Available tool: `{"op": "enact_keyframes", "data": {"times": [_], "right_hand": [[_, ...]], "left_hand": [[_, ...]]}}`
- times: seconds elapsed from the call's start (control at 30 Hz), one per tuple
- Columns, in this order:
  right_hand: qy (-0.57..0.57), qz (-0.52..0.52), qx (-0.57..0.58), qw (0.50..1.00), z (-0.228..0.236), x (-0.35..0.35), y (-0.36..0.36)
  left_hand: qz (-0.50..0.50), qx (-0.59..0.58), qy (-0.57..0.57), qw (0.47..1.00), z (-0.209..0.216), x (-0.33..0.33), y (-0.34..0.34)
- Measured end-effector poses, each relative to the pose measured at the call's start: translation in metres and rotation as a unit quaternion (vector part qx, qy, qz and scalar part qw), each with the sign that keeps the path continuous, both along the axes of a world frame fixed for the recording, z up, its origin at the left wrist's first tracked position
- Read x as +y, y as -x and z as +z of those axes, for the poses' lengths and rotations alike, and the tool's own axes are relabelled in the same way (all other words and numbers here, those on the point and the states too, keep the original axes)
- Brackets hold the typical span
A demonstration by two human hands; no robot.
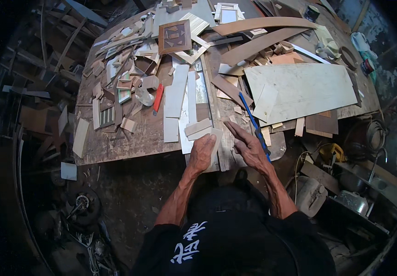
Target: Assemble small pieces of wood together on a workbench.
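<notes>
My left hand [201,154] is closed on a small pale wooden board [216,138], thumb along its face, at the table's near edge. Two short wood blocks [198,129] lie just beyond that hand, on long whitish strips [177,92]. My right hand [252,149] is a little to the right, its fingers stretched out toward the board and apart from it; nothing shows in its grasp. Beside the right hand lies a long thin blue tool [252,115] with a darker grip, its exact kind unclear. Whether the hand touches it I cannot tell.
The wooden table [115,149] is crowded with offcuts. A red-handled cutter [158,99] lies left of centre, below a brown framed panel [174,37]. A large pale board [302,89] and curved brown pieces [265,25] fill the right. A jerrycan [308,195] stands on the floor.
</notes>
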State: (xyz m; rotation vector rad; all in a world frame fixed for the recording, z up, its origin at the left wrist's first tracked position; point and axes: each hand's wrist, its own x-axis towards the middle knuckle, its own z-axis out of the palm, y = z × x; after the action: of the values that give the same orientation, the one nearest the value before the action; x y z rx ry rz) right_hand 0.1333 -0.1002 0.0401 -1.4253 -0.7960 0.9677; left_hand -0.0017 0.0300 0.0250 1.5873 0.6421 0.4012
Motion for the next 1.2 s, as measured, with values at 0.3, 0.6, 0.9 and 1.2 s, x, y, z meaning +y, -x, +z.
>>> {"op": "enact_keyframes", "data": {"times": [0.3,0.6,0.9,1.2], "right_hand": [[0.060,0.076,-0.081,0.992,0.004,-0.024,-0.015],[-0.049,-0.043,-0.283,0.957,-0.025,0.004,0.032],[0.134,-0.145,-0.297,0.934,-0.040,0.029,-0.020],[-0.003,0.006,-0.241,0.970,-0.007,0.004,0.034]], "left_hand": [[-0.004,-0.006,0.101,0.995,-0.057,0.006,0.004],[0.158,-0.014,0.433,0.887,0.001,-0.004,-0.022],[0.049,-0.053,0.407,0.910,0.009,-0.023,-0.015],[0.191,-0.089,0.446,0.870,-0.005,-0.005,-0.024]]}}
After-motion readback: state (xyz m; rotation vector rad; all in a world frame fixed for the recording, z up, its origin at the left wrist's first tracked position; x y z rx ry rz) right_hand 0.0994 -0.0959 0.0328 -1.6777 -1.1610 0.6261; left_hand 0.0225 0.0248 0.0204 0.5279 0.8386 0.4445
